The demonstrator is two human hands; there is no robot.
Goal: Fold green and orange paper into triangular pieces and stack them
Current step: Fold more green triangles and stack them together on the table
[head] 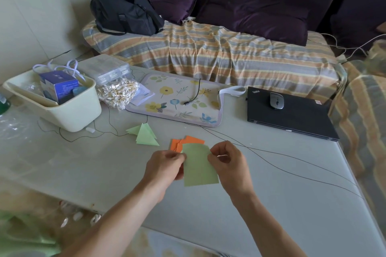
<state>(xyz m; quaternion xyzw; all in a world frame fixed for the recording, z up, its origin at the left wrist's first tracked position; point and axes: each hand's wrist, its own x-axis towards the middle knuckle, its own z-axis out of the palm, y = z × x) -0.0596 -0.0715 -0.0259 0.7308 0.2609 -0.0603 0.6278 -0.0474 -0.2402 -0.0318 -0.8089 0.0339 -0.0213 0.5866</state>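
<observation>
A light green sheet of paper is held above the table's middle, its top edge curling over. My left hand pinches its upper left edge. My right hand pinches its upper right edge. Behind the sheet lie several orange paper pieces, partly hidden by it. Further left on the table rests a small pile of folded green triangles.
A cream bin with a blue box stands at the left, with a bag of cotton swabs beside it. A floral mat and a closed black laptop with a mouse lie behind. Thin black cables cross the table at the right.
</observation>
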